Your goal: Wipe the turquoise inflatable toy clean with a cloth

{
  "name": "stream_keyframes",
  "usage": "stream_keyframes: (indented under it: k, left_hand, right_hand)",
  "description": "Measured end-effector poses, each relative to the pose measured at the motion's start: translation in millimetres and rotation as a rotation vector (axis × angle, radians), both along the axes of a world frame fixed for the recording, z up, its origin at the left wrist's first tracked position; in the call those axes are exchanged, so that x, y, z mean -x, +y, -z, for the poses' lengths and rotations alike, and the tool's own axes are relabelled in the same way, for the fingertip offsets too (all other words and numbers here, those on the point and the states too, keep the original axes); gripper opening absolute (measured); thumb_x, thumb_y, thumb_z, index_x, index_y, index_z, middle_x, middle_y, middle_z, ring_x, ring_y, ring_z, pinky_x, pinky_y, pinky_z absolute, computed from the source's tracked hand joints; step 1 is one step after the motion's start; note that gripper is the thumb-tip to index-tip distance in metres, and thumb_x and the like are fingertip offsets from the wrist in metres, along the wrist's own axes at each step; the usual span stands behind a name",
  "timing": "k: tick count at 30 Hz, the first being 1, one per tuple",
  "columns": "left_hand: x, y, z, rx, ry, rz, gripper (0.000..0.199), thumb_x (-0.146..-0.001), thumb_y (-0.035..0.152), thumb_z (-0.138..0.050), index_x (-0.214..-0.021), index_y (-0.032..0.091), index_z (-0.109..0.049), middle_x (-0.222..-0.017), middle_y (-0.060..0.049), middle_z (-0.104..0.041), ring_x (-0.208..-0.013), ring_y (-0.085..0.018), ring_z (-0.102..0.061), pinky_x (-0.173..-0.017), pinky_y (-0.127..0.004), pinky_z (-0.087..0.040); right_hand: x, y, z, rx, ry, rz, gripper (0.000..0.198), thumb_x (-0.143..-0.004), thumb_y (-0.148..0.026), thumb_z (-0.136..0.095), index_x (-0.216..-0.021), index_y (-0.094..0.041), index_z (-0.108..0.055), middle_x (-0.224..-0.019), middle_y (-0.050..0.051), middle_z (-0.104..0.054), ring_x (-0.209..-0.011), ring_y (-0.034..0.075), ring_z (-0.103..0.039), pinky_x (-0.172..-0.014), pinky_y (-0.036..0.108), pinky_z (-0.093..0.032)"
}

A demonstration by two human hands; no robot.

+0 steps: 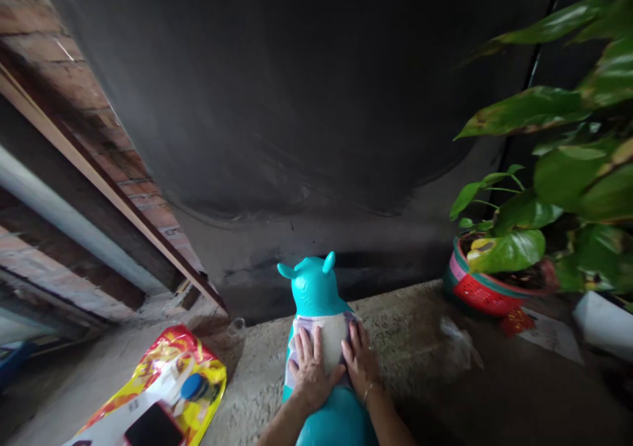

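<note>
A turquoise animal-shaped toy with two small ears stands in front of me, its head pointing away toward the dark wall. Over its back lies a pale cloth with greyish-purple edges. My left hand rests flat on the left part of the cloth, fingers spread. On the right part, my right hand presses against the cloth with its fingers stretched out, a ring and a bracelet showing. The lower body of the toy runs out of view between my forearms.
At the lower left, a red-and-yellow bag lies with a blue-capped bottle and a dark-screened phone on it. A leafy plant in a red-green pot stands right. Clear plastic lies on the concrete floor. A dark panel rises ahead.
</note>
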State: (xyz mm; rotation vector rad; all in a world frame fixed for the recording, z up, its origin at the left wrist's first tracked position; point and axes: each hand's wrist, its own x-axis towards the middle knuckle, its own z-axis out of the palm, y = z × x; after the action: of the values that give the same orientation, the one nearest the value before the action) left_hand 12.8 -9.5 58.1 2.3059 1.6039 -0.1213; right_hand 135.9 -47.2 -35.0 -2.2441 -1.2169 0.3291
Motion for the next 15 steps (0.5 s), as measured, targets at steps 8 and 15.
stream_keyframes:
  k: [8, 15]
  left_hand:
    - [16.6, -53.1, -8.6, 0.079, 0.004, 0.282, 0.099, -0.067, 0.053, -0.061, -0.148, 0.026, -0.010, -0.157, -0.009, 0.012, -0.142, -0.034, 0.020, -0.111, -0.065, -0.002]
    - [12.8, -49.4, 13.3, 0.046, -0.011, 0.255, 0.099, -0.066, 0.054, -0.063, -0.147, 0.032, -0.012, -0.157, -0.006, 0.012, -0.143, -0.032, 0.018, -0.110, -0.065, -0.001]
  right_hand:
    - [45.7, -97.8, 39.4, -0.011, 0.183, 0.275, 0.074, -0.092, -0.059, -0.009, -0.140, -0.012, -0.039, -0.141, 0.016, -0.044, -0.130, 0.026, -0.043, -0.099, 0.040, -0.044]
    - [21.2, -74.8, 38.2, -0.083, 0.159, 0.217, 0.078, -0.091, -0.059, -0.004, -0.139, -0.011, -0.041, -0.132, 0.017, -0.053, -0.118, 0.026, -0.054, -0.093, 0.038, -0.047]
